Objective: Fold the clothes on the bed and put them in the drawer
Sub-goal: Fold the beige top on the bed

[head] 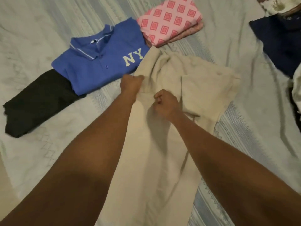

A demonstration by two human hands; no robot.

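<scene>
A beige garment (203, 85) lies stretched down the middle of the bed (40, 30), partly rumpled at its far end. My left hand (131, 84) grips its left edge with curled fingers. My right hand (164, 103) is a fist over the cloth's middle, pinching a bit of the fabric. To the left lie a folded blue polo shirt (97, 69) with "NY" on it and a folded black garment (39, 101). A folded pink patterned cloth (169, 22) sits behind the beige garment.
A dark navy garment (280, 46) lies at the right edge, with more unfolded clothes (296, 88) below it. A pale item (276, 5) sits at the top right corner. The light patterned bedspread covers the whole bed.
</scene>
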